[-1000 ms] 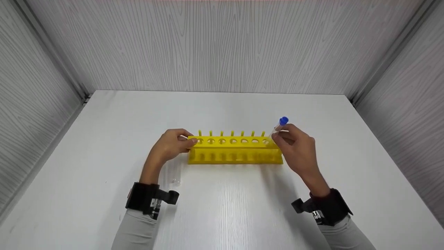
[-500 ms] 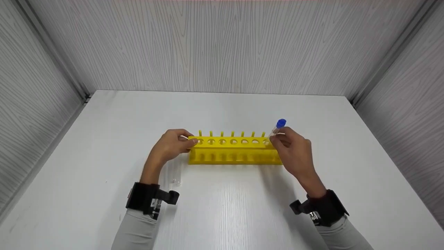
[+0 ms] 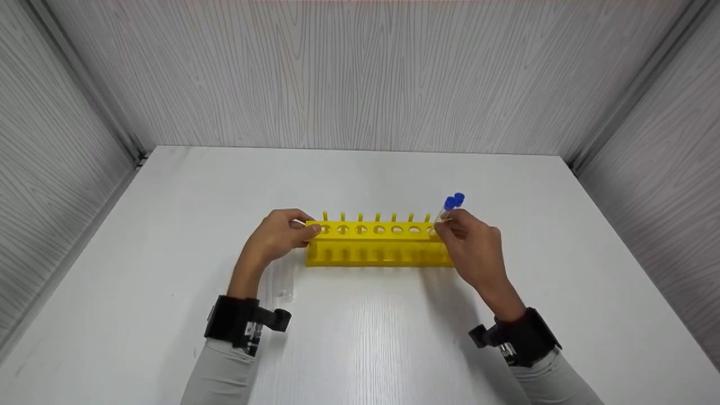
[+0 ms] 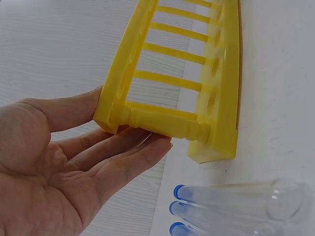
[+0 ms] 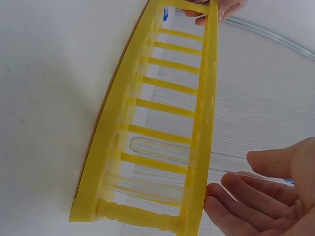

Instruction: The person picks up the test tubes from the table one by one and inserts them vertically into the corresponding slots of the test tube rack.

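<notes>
My left hand (image 3: 275,233) grips the left end of a yellow test tube rack (image 3: 371,240), with its thumb over the top shelf and fingers under it. Pinched between thumb and fingers of my right hand (image 3: 478,247) is a clear test tube with a blue cap (image 3: 449,203). Its rounded lower end (image 5: 162,149) passes through a top hole near the rack's right end and hangs above the base. Beside it, a second test tube (image 5: 147,188) stands in the end hole; its blue cap (image 3: 459,198) shows just behind the held one.
Several blue-capped test tubes (image 4: 231,194) lie on the white table (image 3: 360,337) by the rack's left end, partly hidden under my left forearm in the head view. Grey wood-grain panels (image 3: 360,73) enclose the table at the back and sides.
My right hand has shifted slightly left and down with its test tube, and the second blue cap has come into sight behind it. The left hand and rack stay almost still.
</notes>
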Action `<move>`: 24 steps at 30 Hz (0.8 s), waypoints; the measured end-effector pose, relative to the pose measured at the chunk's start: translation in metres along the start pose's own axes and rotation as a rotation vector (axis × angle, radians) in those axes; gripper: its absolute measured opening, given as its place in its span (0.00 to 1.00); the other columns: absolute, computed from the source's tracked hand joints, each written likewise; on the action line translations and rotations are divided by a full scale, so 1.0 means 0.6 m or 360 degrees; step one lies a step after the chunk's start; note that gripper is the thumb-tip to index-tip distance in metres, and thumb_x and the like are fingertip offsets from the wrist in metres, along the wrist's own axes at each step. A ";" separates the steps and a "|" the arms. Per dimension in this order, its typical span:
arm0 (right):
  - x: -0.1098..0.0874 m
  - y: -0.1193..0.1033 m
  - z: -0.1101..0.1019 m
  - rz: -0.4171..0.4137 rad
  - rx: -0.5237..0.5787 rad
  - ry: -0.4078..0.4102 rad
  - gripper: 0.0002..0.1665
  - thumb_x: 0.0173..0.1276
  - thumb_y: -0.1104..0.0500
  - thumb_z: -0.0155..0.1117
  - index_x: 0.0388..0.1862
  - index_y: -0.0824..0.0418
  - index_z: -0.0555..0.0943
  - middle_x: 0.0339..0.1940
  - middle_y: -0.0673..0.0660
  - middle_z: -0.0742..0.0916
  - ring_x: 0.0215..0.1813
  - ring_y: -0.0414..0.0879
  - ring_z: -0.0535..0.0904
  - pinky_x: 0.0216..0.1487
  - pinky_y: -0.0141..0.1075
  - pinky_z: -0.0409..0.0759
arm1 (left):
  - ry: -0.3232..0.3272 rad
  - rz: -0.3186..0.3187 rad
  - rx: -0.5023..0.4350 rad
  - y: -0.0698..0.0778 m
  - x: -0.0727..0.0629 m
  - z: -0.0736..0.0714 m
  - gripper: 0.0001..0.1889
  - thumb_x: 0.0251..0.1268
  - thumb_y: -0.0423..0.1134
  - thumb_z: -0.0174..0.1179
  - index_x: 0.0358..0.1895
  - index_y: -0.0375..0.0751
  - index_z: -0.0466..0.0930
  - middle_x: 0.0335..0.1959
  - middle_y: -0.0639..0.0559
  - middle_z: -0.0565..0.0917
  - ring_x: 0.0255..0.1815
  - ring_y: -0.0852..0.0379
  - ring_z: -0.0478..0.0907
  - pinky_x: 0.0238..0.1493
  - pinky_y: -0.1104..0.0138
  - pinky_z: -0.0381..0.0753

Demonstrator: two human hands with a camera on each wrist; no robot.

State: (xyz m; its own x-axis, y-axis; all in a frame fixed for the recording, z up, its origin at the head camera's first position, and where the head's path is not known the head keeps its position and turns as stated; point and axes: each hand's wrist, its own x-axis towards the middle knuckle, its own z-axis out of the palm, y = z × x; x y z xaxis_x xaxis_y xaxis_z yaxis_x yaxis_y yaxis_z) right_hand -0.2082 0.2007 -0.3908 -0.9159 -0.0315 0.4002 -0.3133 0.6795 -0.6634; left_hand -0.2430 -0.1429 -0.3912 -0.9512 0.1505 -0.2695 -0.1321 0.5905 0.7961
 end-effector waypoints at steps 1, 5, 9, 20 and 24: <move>0.000 0.000 0.000 -0.0005 -0.0004 0.0000 0.11 0.73 0.58 0.65 0.47 0.64 0.85 0.43 0.59 0.92 0.49 0.52 0.90 0.52 0.48 0.86 | 0.0001 0.0001 0.0002 0.000 0.000 0.000 0.21 0.74 0.47 0.60 0.63 0.41 0.78 0.62 0.39 0.83 0.56 0.43 0.86 0.67 0.49 0.76; -0.001 0.001 0.001 -0.0009 -0.0020 -0.0002 0.11 0.73 0.57 0.65 0.47 0.64 0.85 0.43 0.59 0.92 0.48 0.53 0.90 0.52 0.48 0.86 | 0.0002 0.0017 -0.0002 -0.001 0.000 0.000 0.21 0.74 0.47 0.60 0.63 0.40 0.79 0.61 0.39 0.83 0.56 0.43 0.86 0.66 0.49 0.76; 0.000 0.002 0.002 0.0007 -0.0046 -0.0013 0.10 0.73 0.57 0.65 0.46 0.62 0.85 0.43 0.58 0.92 0.48 0.53 0.90 0.53 0.48 0.86 | 0.0001 0.0062 -0.0013 -0.004 -0.001 0.000 0.21 0.74 0.47 0.60 0.62 0.39 0.79 0.60 0.38 0.84 0.55 0.43 0.86 0.66 0.49 0.77; 0.000 0.003 0.006 0.0032 -0.0104 -0.0039 0.13 0.73 0.56 0.65 0.49 0.63 0.86 0.43 0.59 0.92 0.47 0.54 0.90 0.54 0.48 0.86 | 0.0006 0.0067 -0.0027 -0.001 -0.003 0.000 0.20 0.74 0.46 0.60 0.62 0.39 0.79 0.61 0.38 0.83 0.54 0.43 0.86 0.65 0.49 0.77; -0.001 0.002 0.006 0.0041 -0.0118 -0.0044 0.14 0.73 0.56 0.65 0.50 0.63 0.85 0.44 0.60 0.92 0.47 0.54 0.90 0.54 0.48 0.86 | 0.0006 0.0059 -0.0028 -0.001 -0.003 0.001 0.20 0.74 0.46 0.60 0.62 0.39 0.79 0.61 0.38 0.83 0.55 0.43 0.86 0.65 0.49 0.77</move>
State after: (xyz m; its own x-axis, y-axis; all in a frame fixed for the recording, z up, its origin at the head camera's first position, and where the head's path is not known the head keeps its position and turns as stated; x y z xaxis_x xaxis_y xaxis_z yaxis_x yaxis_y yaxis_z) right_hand -0.2091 0.1991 -0.3942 -0.9303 -0.0328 0.3654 -0.2710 0.7327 -0.6242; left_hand -0.2413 -0.1432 -0.3915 -0.9566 0.1690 -0.2373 -0.1014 0.5704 0.8151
